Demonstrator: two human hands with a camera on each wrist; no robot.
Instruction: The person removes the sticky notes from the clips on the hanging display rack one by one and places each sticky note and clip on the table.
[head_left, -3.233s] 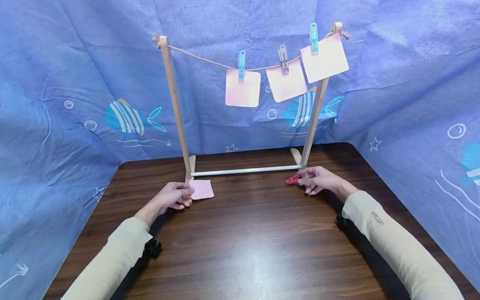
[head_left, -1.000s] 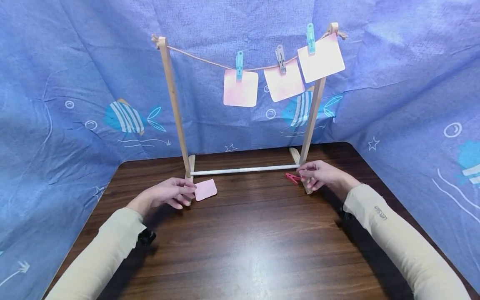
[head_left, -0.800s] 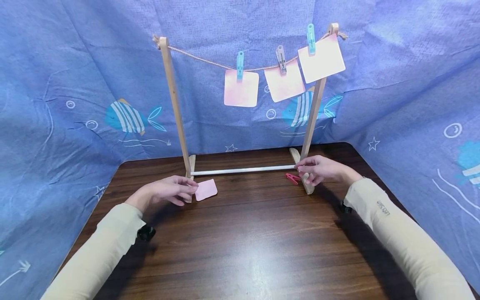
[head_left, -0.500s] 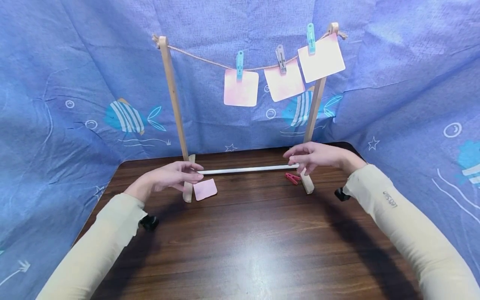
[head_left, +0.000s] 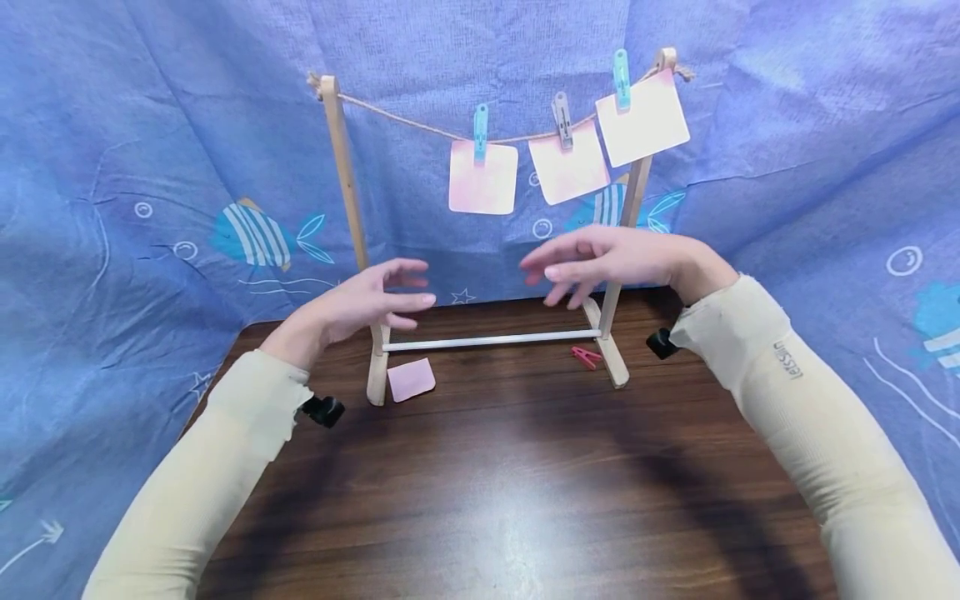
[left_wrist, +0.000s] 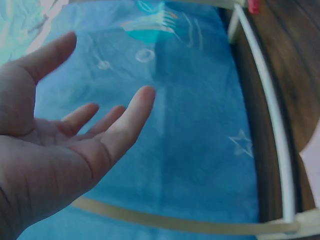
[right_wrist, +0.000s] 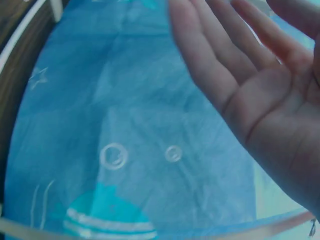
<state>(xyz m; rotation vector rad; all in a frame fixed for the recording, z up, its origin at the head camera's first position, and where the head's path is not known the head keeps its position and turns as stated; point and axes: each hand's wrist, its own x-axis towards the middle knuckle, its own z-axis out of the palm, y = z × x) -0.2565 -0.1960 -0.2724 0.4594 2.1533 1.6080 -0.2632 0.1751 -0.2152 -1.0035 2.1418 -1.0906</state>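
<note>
My left hand (head_left: 367, 300) hovers in front of the rack's left post (head_left: 347, 179), fingers spread and holding nothing. Across from it, my right hand (head_left: 607, 260) is raised before the right post (head_left: 634, 187), its fingers loosely extended and nothing in them. On the table below the left hand lies a pink paper square (head_left: 411, 380). A red clothespin (head_left: 587, 357) rests beside the rack's right foot (head_left: 612, 362). Three more paper squares hang on the rope: one by a blue clothespin (head_left: 480, 133), one by a grey clothespin (head_left: 562, 121), one by another blue clothespin (head_left: 622, 81).
The wooden rack stands toward the back of the dark wooden table (head_left: 480, 467), with a white rod (head_left: 491, 341) joining its feet. A blue fish-print cloth (head_left: 450, 50) surrounds the table's back and sides. Black wrist cameras hang under both sleeves.
Both hands have risen off the table and moved inward. Between the earliest frames, the right hand let go of the red clothespin and the left hand let go of the pink paper square.
</note>
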